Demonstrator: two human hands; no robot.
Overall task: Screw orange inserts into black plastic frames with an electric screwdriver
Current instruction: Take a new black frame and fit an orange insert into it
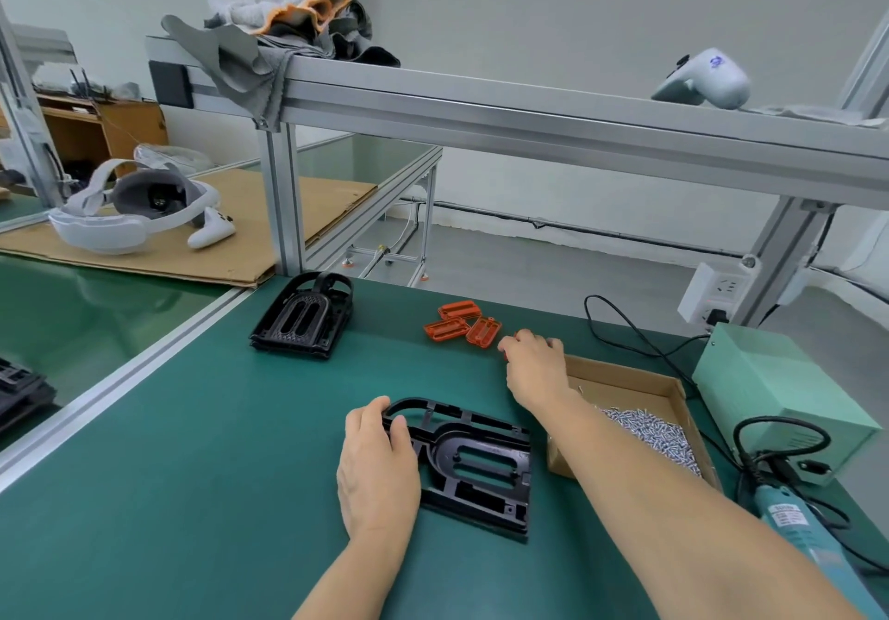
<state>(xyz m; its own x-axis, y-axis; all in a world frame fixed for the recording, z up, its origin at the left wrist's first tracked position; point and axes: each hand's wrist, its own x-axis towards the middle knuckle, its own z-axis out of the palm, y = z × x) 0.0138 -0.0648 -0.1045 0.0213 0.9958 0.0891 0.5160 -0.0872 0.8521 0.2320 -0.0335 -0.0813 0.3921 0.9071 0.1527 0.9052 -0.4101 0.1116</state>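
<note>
- Your left hand (pixel 377 468) grips the rounded end of the black plastic frame (pixel 474 465), thumb on the loop and fingers curled over its rim, pinning it flat on the green mat (pixel 192 499).
- Your right hand (pixel 534 369) reaches to about one o'clock of that frame, fingers curled down on something orange at the edge of the pile; a sliver shows beneath them, so it seems to pinch an insert, though the grasp itself is hidden.
- Three loose orange inserts (pixel 462 326) lie just beyond that hand, at its eleven o'clock.
- The frame's central slot is empty: no insert seated, no screw driven here.
- A stack of black frames (pixel 303 316) sits at ten o'clock; whether those are finished, I cannot tell.
- The screws (pixel 649 432) wait in the cardboard box (pixel 625 379) at three o'clock, and the electric screwdriver (pixel 793 523) lies untouched at four o'clock.
- Left for this frame: seating, screwing.
</note>
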